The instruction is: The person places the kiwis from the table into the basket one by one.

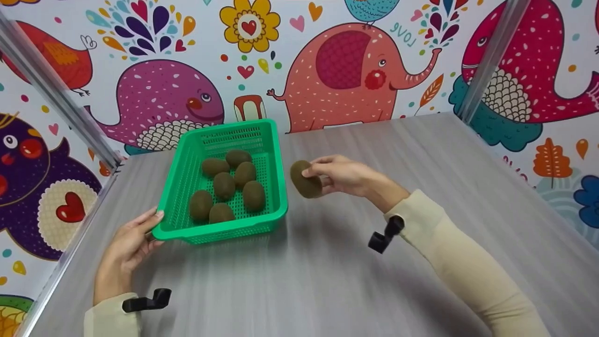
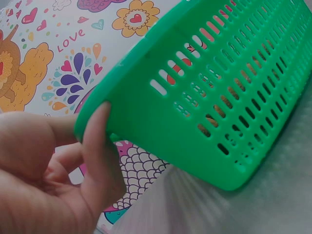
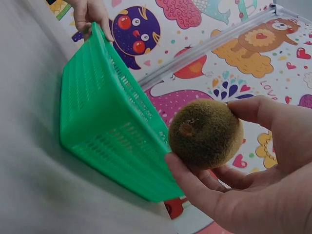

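Note:
A green plastic basket (image 1: 220,231) with slotted walls holds several brown fuzzy kiwis (image 1: 224,186). At its near left corner my left hand (image 1: 128,243) pinches the rim, which also shows in the left wrist view, where the hand (image 2: 63,165) has thumb and fingers on either side of the edge. Just beyond the basket's right side, my right hand (image 1: 344,175) holds one kiwi (image 1: 306,179) above the table, apart from the basket. In the right wrist view that kiwi (image 3: 204,134) sits between thumb and fingertips, its stem end facing the camera.
Under the basket is a grey wood-grain table (image 1: 327,281). A wall with printed cartoon animals (image 1: 346,84) stands behind, and metal frame posts (image 1: 491,65) rise at both sides. A black bracket is strapped at each wrist.

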`<act>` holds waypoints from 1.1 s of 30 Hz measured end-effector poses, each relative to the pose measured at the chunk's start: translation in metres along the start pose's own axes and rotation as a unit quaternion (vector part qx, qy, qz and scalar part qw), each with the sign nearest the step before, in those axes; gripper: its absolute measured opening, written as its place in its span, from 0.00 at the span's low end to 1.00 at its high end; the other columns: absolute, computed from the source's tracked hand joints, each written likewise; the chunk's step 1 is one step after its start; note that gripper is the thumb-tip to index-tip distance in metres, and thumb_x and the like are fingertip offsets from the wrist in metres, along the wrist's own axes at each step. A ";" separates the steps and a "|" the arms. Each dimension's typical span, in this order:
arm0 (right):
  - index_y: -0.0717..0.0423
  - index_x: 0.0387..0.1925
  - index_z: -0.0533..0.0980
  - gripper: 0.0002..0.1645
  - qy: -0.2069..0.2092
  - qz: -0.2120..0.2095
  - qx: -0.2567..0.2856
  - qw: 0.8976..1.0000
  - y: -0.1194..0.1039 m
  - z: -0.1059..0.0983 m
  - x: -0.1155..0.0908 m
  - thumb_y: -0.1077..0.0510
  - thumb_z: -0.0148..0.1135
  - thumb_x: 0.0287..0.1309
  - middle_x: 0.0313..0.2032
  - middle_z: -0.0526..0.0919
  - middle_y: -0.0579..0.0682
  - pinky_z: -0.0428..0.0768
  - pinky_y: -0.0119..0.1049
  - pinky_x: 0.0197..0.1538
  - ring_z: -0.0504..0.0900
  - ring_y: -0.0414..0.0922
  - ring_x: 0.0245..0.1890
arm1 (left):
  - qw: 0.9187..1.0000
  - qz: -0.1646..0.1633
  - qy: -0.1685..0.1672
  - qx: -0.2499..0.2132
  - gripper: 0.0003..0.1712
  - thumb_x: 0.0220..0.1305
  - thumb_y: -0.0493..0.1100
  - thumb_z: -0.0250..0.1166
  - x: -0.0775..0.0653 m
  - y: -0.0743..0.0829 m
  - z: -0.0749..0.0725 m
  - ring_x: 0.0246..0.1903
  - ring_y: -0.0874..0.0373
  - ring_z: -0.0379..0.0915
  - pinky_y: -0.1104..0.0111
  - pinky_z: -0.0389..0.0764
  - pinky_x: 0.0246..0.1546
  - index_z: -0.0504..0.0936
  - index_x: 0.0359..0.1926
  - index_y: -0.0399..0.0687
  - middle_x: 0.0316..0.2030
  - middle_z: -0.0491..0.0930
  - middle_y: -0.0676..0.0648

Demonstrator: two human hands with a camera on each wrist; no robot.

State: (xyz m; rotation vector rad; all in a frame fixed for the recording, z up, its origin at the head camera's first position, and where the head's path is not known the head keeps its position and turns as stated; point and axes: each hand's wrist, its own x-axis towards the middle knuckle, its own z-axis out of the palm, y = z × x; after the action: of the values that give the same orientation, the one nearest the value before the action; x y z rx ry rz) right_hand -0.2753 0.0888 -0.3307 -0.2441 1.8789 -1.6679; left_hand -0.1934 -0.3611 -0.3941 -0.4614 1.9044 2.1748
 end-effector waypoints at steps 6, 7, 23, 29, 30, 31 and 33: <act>0.61 0.60 0.74 0.24 -0.023 0.002 0.014 1.000 -0.015 0.020 0.020 0.54 0.62 0.68 0.53 0.78 0.55 0.84 0.44 0.58 0.81 0.50 0.51 | 1.000 0.007 -0.008 0.023 0.43 0.75 0.49 0.57 0.000 0.000 0.002 0.27 0.70 0.79 0.79 0.82 0.31 0.45 0.80 0.48 0.32 0.83 0.61; 0.61 0.59 0.74 0.23 -0.025 0.002 0.016 1.000 -0.017 0.024 0.023 0.54 0.62 0.68 0.52 0.78 0.54 0.84 0.45 0.58 0.80 0.50 0.50 | 1.000 0.009 -0.009 0.027 0.42 0.75 0.49 0.57 0.000 0.000 0.002 0.27 0.70 0.79 0.79 0.82 0.31 0.45 0.80 0.47 0.32 0.83 0.61; 0.61 0.51 0.79 0.18 -0.014 0.017 -0.033 0.999 -0.031 0.078 0.071 0.52 0.62 0.69 0.58 0.75 0.54 0.83 0.47 0.59 0.76 0.53 0.60 | 0.999 0.012 -0.014 0.028 0.42 0.76 0.49 0.55 -0.001 0.002 0.002 0.27 0.72 0.79 0.79 0.82 0.31 0.44 0.80 0.47 0.33 0.83 0.63; 0.64 0.63 0.68 0.30 0.020 0.038 -0.059 0.997 -0.028 0.100 0.084 0.52 0.65 0.67 0.59 0.74 0.55 0.83 0.46 0.59 0.77 0.51 0.57 | 1.000 0.008 -0.009 0.028 0.42 0.76 0.49 0.56 -0.002 0.002 0.003 0.27 0.71 0.79 0.79 0.83 0.32 0.45 0.80 0.48 0.33 0.83 0.62; 0.64 0.65 0.67 0.32 0.025 0.040 -0.061 0.997 -0.027 0.104 0.086 0.52 0.65 0.67 0.59 0.74 0.56 0.83 0.46 0.60 0.77 0.51 0.56 | 1.000 0.007 -0.008 0.028 0.42 0.75 0.49 0.57 -0.002 0.002 0.003 0.27 0.71 0.79 0.79 0.83 0.32 0.45 0.80 0.48 0.32 0.83 0.62; 0.64 0.65 0.66 0.33 0.029 0.041 -0.064 0.997 -0.025 0.107 0.087 0.53 0.65 0.67 0.60 0.74 0.56 0.83 0.46 0.60 0.77 0.51 0.57 | 1.000 0.006 -0.007 0.030 0.42 0.75 0.50 0.57 -0.002 0.002 0.003 0.27 0.71 0.79 0.78 0.83 0.32 0.45 0.80 0.48 0.32 0.83 0.62; 0.65 0.66 0.66 0.33 0.037 0.040 -0.070 0.996 -0.022 0.112 0.090 0.54 0.64 0.67 0.61 0.75 0.57 0.82 0.47 0.60 0.78 0.50 0.57 | 1.000 0.006 -0.006 0.028 0.42 0.75 0.50 0.57 -0.002 0.002 0.003 0.27 0.70 0.79 0.78 0.83 0.32 0.46 0.80 0.48 0.32 0.83 0.61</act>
State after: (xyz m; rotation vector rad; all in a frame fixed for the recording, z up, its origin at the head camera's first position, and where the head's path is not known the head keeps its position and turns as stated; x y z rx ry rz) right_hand -0.2917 -0.0556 -0.3405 -0.1631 2.0354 -1.5135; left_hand -0.1925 -0.3580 -0.3907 -0.4267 1.9618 2.1195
